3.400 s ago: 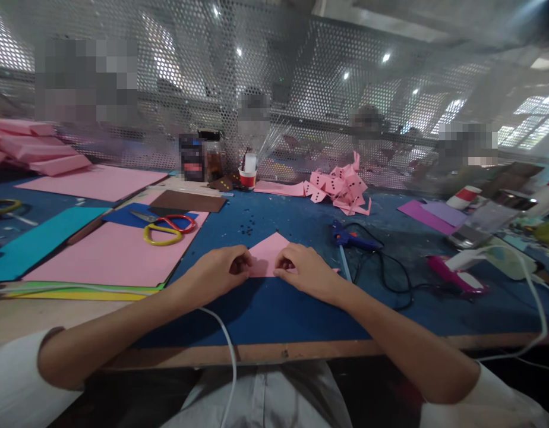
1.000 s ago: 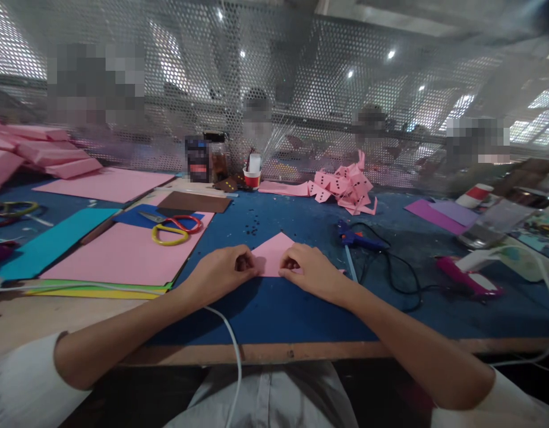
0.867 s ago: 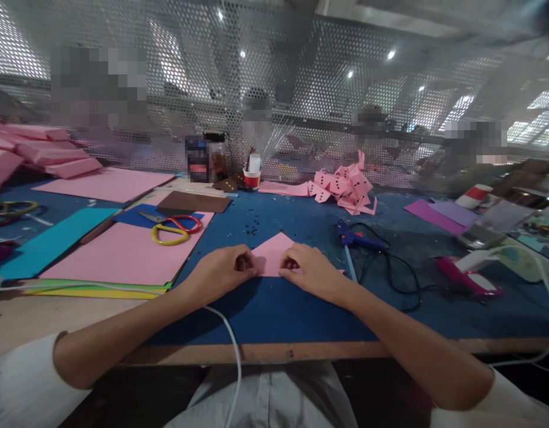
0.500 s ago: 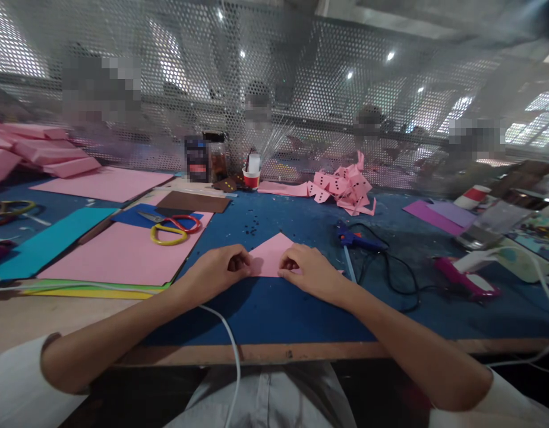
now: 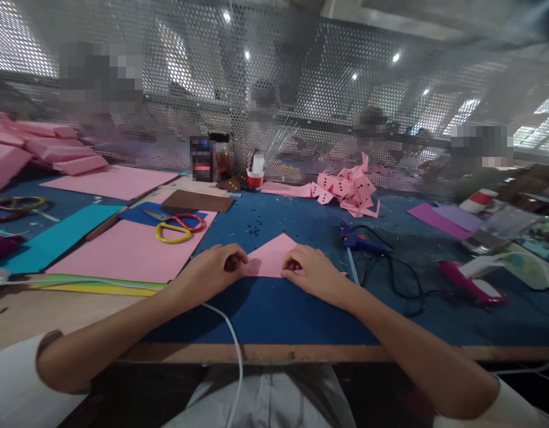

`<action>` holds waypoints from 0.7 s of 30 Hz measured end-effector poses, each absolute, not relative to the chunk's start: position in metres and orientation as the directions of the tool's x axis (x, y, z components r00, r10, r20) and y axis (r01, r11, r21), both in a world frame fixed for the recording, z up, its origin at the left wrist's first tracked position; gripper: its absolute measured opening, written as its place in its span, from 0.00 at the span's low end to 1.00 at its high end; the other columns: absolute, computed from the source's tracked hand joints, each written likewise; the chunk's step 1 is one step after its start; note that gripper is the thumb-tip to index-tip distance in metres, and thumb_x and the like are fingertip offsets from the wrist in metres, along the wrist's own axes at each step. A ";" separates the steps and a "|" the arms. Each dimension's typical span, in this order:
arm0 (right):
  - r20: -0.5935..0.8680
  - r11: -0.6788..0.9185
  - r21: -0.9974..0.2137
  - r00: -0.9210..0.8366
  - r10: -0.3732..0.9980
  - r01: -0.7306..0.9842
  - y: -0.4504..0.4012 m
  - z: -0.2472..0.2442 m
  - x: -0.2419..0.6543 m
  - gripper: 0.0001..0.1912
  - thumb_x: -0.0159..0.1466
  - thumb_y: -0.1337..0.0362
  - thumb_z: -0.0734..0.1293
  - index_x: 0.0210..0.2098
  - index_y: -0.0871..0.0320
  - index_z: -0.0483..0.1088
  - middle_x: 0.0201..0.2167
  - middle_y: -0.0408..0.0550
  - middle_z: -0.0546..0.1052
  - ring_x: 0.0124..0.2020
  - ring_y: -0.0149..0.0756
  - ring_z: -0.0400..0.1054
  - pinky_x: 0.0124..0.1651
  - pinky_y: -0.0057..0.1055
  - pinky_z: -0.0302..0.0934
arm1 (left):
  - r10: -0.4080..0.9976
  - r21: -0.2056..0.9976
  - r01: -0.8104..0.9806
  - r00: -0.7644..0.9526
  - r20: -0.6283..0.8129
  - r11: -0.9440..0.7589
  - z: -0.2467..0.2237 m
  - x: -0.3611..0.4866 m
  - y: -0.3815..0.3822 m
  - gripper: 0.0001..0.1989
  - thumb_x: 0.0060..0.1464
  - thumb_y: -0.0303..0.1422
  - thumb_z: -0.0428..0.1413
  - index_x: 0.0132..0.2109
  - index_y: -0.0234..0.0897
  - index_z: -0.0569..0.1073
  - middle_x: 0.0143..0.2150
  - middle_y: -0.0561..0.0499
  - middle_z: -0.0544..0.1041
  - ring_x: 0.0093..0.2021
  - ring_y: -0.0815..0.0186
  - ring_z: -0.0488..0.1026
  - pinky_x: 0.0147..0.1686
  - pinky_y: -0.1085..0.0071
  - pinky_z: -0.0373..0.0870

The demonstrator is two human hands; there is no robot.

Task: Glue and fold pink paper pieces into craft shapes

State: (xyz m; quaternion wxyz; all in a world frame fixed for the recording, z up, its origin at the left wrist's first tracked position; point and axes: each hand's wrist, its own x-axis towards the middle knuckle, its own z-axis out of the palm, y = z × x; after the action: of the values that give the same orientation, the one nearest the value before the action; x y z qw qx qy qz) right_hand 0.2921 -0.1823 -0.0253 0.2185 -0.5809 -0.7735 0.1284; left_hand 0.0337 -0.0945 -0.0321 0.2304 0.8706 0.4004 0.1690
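Note:
A folded piece of pink paper [image 5: 271, 258] lies on the blue tabletop in front of me, its point facing away and its straight edge towards me. At its left corner, the fingers of my left hand [image 5: 218, 266] are pinched together on the paper. My right hand [image 5: 312, 270] curls over the right part, thumb and fingertips closed on the near edge. That hand covers most of the paper's right side, with only a small pink tip showing past it.
Red-and-yellow scissors [image 5: 179, 227] rest on pink sheets [image 5: 123, 252] to the left. A blue glue gun [image 5: 363, 241] with a black cord lies right, near a magenta power strip [image 5: 473, 282]. Dotted pink paper pieces [image 5: 346, 187] are heaped at the back. A white cable [image 5: 234, 339] crosses the front edge.
The view has shifted slightly. My left hand has slid a little left along the paper's near edge; my right hand keeps about the same place on the paper.

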 end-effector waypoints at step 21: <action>0.195 0.302 -0.457 -0.236 0.952 0.837 -0.181 -0.030 0.295 0.01 0.66 0.66 0.71 0.37 0.56 0.75 0.40 0.45 0.77 0.42 0.36 0.69 0.47 0.34 0.58 | 0.816 0.543 0.665 0.573 0.068 -0.512 -0.017 0.023 -0.099 0.15 0.57 0.47 0.55 0.41 0.41 0.75 0.36 0.50 0.80 0.37 0.58 0.77 0.35 0.68 0.68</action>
State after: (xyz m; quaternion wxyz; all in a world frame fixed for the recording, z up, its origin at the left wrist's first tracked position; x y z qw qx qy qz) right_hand 0.2945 -0.1806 -0.0297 0.2222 -0.5766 -0.7755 0.1294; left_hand 0.0228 -0.0990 -0.0167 0.2368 0.8548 0.4333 0.1597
